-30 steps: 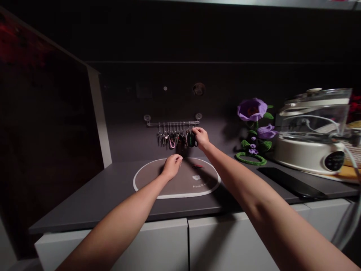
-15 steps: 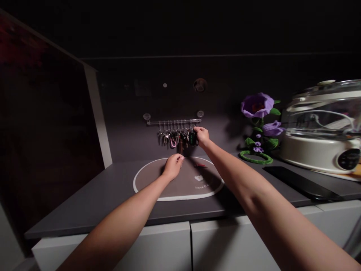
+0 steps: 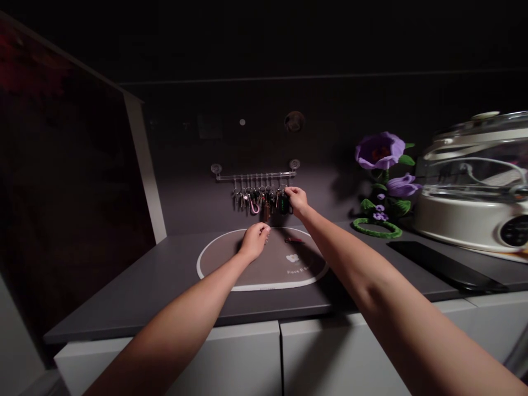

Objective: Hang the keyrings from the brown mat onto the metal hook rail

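Your right hand [image 3: 297, 201] is pinching by the rightmost keys [image 3: 282, 204], hanging below the rail [image 3: 256, 176]; your left hand [image 3: 254, 242] is curling over the mat [image 3: 231, 264], contents hidden. Counter [image 3: 136, 280] is stretching beyond the mat's left rim.

We seem to be in a home, perhaps its kitchen. We see white cabinets [image 3: 223, 357] under a grey worktop [image 3: 124, 280], a countertop appliance [image 3: 462, 212], hanging keys [image 3: 243, 199] and purple decorative flowers [image 3: 380, 151].
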{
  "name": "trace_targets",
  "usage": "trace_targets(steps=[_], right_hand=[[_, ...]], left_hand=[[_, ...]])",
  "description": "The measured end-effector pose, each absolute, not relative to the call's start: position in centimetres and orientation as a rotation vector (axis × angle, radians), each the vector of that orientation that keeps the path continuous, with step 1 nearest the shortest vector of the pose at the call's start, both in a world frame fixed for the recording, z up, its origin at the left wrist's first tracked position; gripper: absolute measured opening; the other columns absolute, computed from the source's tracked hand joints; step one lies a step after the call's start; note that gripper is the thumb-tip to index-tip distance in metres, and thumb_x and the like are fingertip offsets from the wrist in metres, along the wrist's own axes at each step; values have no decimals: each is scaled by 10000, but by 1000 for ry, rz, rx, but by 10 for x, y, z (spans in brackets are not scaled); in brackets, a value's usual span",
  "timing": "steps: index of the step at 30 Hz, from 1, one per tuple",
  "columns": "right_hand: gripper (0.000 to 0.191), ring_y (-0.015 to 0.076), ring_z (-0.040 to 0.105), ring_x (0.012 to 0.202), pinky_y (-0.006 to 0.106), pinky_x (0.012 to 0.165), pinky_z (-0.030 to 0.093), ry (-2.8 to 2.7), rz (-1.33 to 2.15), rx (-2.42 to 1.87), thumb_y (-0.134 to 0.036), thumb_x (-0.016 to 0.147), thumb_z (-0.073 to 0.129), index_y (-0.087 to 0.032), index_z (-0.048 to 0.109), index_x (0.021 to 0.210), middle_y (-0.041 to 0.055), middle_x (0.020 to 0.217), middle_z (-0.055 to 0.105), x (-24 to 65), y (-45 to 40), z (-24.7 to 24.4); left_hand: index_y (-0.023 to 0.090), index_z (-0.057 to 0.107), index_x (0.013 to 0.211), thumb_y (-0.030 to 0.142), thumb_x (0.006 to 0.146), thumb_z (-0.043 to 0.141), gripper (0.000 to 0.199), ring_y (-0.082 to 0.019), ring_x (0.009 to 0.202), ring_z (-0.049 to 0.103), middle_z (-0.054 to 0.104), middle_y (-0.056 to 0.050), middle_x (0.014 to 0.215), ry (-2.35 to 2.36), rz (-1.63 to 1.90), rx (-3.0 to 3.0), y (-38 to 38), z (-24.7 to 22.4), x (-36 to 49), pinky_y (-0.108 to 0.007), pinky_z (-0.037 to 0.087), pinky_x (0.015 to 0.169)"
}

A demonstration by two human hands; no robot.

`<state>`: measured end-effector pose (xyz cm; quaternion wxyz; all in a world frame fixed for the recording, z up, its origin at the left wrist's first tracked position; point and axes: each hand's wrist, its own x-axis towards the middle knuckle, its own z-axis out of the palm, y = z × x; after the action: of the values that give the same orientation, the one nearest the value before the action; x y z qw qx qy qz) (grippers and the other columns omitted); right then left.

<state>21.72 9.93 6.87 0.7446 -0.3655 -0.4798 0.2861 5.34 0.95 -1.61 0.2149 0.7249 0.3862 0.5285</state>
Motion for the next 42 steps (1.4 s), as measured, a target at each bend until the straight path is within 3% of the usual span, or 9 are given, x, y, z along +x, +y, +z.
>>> trace_targets(steps=[12,16,23,30,42], right_hand=[[188,95,528,651,271,727,439,-1202,613,-838,-249,636,635,-146,575,782,-4,707,601,225,89,70],[180,116,569,750,297,798,439,-1219,610,-870,-179,653,611,-149,578,827,31,813,631,226,82,68],[241,156,529,980,338,940,367,-1295,303,-979,-196,670,594,-175,603,911,60,1031,606,226,58,60],[142,116,549,743,281,780,431,-1354,573,-902,-203,666,590,-158,607,800,24,806,635,229,27,44],[160,101,470,541,246,582,363,-1650,630,-1162,-290,558,719,-169,617,584,-12,541,588,246,-12,0]], left_hand=[[148,543,725,293,773,454,177,-89,539,527,547,1,612,1037,1418,1996,9,-17,55,-196,435,509],[150,545,729,295,771,462,173,-87,546,527,546,-1,625,1028,1406,1984,8,-17,55,-189,437,503],[153,557,742,305,769,477,174,-86,550,530,559,-6,656,1021,1375,2036,2,-14,55,-186,435,504],[158,580,756,274,780,468,163,-96,538,534,561,1,632,1029,1341,2136,0,-12,53,-205,424,531],[139,633,834,193,788,479,170,-118,653,541,626,-18,719,1129,1209,2359,-8,-7,50,-224,422,664]])
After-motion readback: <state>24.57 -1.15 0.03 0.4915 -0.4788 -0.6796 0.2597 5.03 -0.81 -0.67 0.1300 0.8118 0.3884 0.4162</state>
